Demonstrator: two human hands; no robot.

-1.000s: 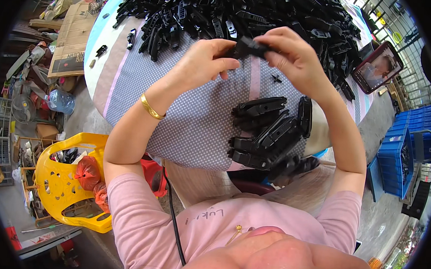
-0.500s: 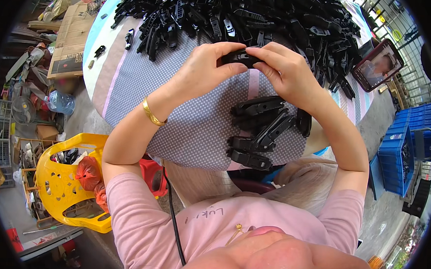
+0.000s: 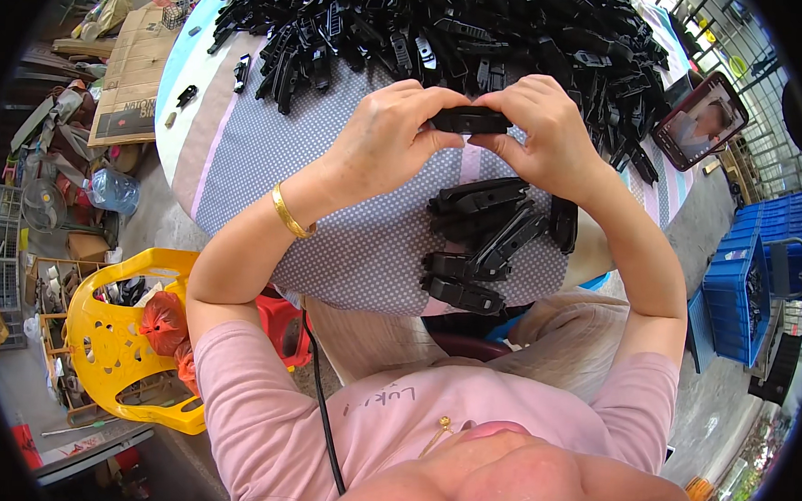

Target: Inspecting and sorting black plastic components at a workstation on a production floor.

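Between my two hands is a small, elongated black plastic part point(image 3: 471, 120), held level above the table. My left hand point(image 3: 398, 128) pinches its left end between thumb and fingers. On the other end, the thumb and fingers of my right hand point(image 3: 543, 135) are closed. Several similar black plastic pieces point(image 3: 479, 241) lie in a loose group on the cloth, nearer my body and below my right hand. Beyond both hands spreads a large heap of black plastic parts point(image 3: 367, 31). The exact kind of part cannot be made out.
A dotted grey cloth point(image 3: 330, 220) covers the round table. At its right edge a phone point(image 3: 702, 121) stands propped up. A yellow plastic chair point(image 3: 110, 353) with red bags is at the left, blue crates point(image 3: 735, 286) at the right. A black cable point(image 3: 321, 400) hangs beside me.
The black part has turned in my fingers and now shows a smoother, longer side. Both hands have shifted slightly, with the fingers regripping its ends. The loose group stays where it was.
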